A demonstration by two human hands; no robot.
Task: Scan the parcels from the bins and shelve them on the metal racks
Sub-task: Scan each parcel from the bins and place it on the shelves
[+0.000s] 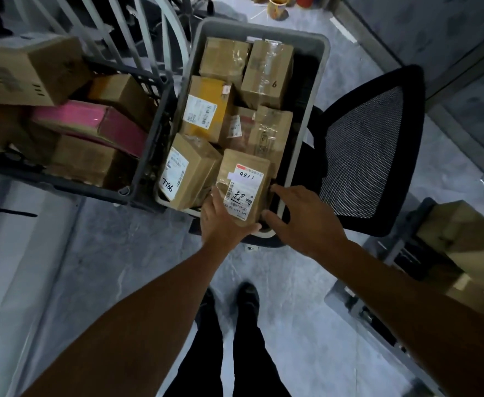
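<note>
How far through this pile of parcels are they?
Early, it seems. No racks or shelved parcels show. Both hands, left hand and right hand, grip the nearest brown cardboard parcel in the grey plastic bin. Several parcels remain there, and more fill the dark crate.

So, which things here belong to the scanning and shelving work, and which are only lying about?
Job:
- grey plastic bin of parcels
- brown cardboard parcel with handwritten label, left hand and right hand on it
- black slatted crate of boxes

Lying about:
- black mesh office chair
- yellow patterned cup
</note>
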